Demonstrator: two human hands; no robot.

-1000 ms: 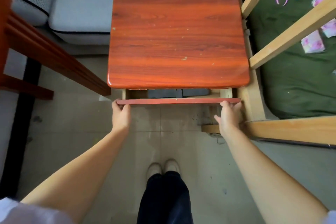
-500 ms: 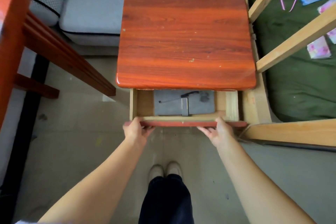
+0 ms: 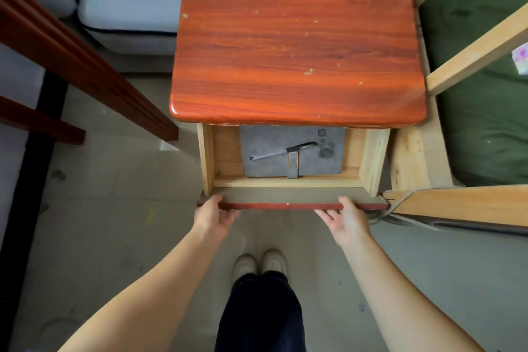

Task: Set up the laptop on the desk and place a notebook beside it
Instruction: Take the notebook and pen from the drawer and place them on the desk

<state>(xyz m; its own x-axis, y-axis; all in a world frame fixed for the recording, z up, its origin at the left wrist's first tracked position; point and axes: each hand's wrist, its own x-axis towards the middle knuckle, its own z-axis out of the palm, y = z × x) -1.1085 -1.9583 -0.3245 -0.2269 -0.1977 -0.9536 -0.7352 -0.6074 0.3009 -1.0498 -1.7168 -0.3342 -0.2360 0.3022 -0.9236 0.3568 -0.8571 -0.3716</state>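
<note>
Desk (image 3: 297,37) top bare, drawer (image 3: 291,197) open beneath it, left hand (image 3: 213,217) and right hand (image 3: 347,221) both curled on its front panel. Inside lies the grey notebook (image 3: 285,146), flat, light, probably stiff-covered; best gripped by its near edge. Pen (image 3: 281,151) on top could roll off.

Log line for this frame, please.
stage: drawer open | left hand, right hand gripping drawer front | inside: grey notebook, pen on it | desk top bare | laptop: not visible
</note>
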